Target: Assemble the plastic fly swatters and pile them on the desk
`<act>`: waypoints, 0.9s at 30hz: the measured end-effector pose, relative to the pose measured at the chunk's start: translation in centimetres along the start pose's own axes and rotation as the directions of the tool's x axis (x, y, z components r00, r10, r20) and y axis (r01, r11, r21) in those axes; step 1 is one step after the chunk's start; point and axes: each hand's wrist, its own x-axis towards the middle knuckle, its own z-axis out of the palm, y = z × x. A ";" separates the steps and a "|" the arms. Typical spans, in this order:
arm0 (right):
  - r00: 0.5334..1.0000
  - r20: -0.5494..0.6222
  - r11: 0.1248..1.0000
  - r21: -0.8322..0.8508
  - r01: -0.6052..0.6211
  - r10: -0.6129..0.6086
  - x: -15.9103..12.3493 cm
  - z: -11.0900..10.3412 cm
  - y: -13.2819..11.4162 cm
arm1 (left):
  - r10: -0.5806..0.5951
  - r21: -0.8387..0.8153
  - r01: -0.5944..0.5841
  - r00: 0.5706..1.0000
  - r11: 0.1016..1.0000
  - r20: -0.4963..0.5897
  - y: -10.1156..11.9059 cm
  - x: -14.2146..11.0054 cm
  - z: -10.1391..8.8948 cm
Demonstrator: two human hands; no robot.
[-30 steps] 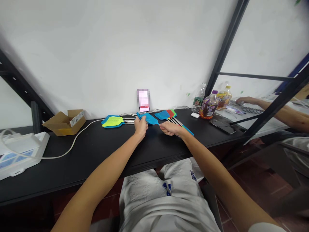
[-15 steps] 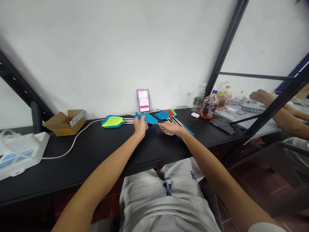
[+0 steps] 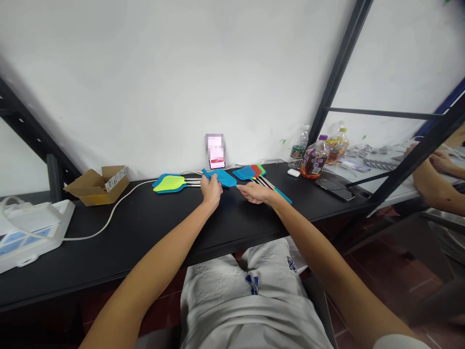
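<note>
Two bare hands of one person meet at a blue swatter (image 3: 225,178), which is above the black table (image 3: 152,228), near its middle and in front of an upright phone (image 3: 217,151). The left hand (image 3: 211,190) is folded around a slim blue piece, whose end comes out at the upper left of the fingers; whether this piece belongs to the same swatter cannot be told. The right hand (image 3: 253,192) makes a narrow pinch at the thin neck of the swatter, so that its flat head is between the two hands.

To the left of the left hand lies a group of yellow-green and blue swatters (image 3: 170,183), with their metal rods directed toward this hand. Behind the right hand rests another group, in blue, red and green (image 3: 249,172), and its rods go down to the right, partly hidden by the hand and forearm.

Farther to the left stands a cardboard box (image 3: 98,186), near a white cable (image 3: 109,220). On the right side are a clear bottle (image 3: 298,151), a purple-capped bottle (image 3: 314,159), a small white case (image 3: 293,172) and a dark phone (image 3: 334,189), lying flat.
</note>
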 end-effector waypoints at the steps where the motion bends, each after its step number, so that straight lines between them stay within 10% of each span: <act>1: 1.000 0.000 1.000 -0.001 0.002 -0.002 0.1 -0.1 0.1 | 0.004 -0.011 -0.004 1.000 1.000 -0.011 0.1 0.2 -0.1; 27: 0.995 0.029 0.993 0.071 0.094 -0.096 -0.3 0.3 0.0 | -0.073 0.021 0.072 0.997 0.997 0.015 0.5 0.3 -0.3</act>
